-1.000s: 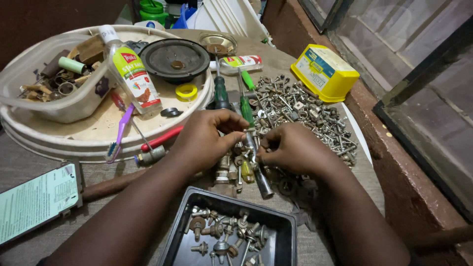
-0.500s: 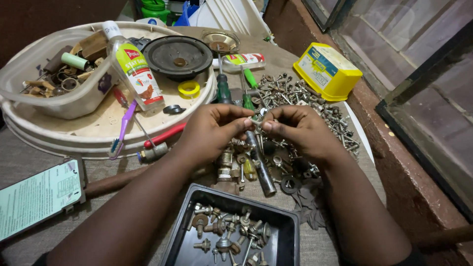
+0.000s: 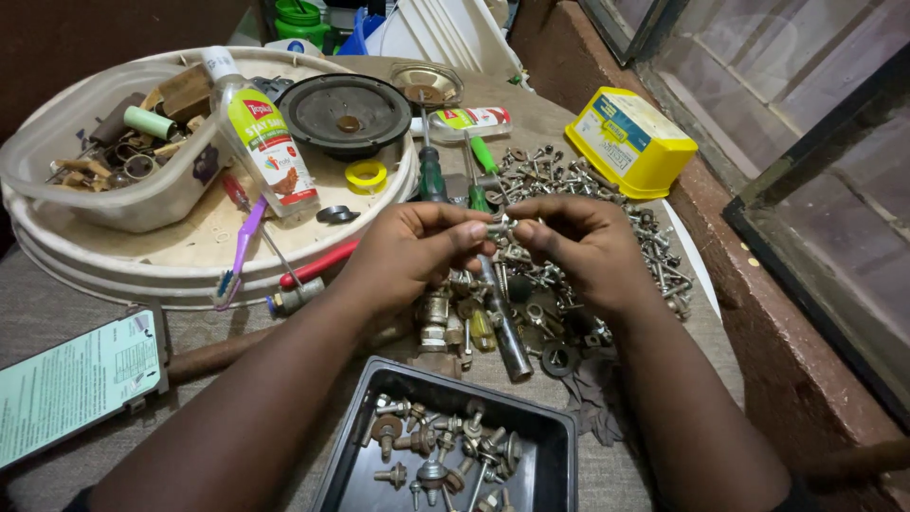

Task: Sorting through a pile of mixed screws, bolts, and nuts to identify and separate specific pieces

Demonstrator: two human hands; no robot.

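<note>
A: Black plastic tray (image 3: 555, 446) nearest the camera, low centre on the tabletop (image 3: 171, 427). Washered screws lie loose inside it.

B: And the hands above it?

A: Left hand (image 3: 408, 251) and right hand (image 3: 583, 248) meet over the middle of the heap. Fingers of both are pinched together on one small screw (image 3: 500, 228), held in the air between the fingertips, clear of the pile.

B: Step in hand?

A: My judgement: a nut or washer is being turned on or off that screw. Too small to tell which. The next move would call for a steady counter-grip, one hand holding, the other twisting.

B: Under the hands?

A: A metal tube (image 3: 507, 332), brass fittings, dark washers. Beyond, the main heap of screws (image 3: 578, 180) and two green-handled screwdrivers (image 3: 431, 175).

B: Farther out?

A: A round white tray (image 3: 57, 261) at left, holding a bottle (image 3: 263, 142), a speaker cone (image 3: 347, 116), a purple toothbrush (image 3: 237, 251). A yellow box (image 3: 630, 142) at far right, beside the window ledge.
</note>
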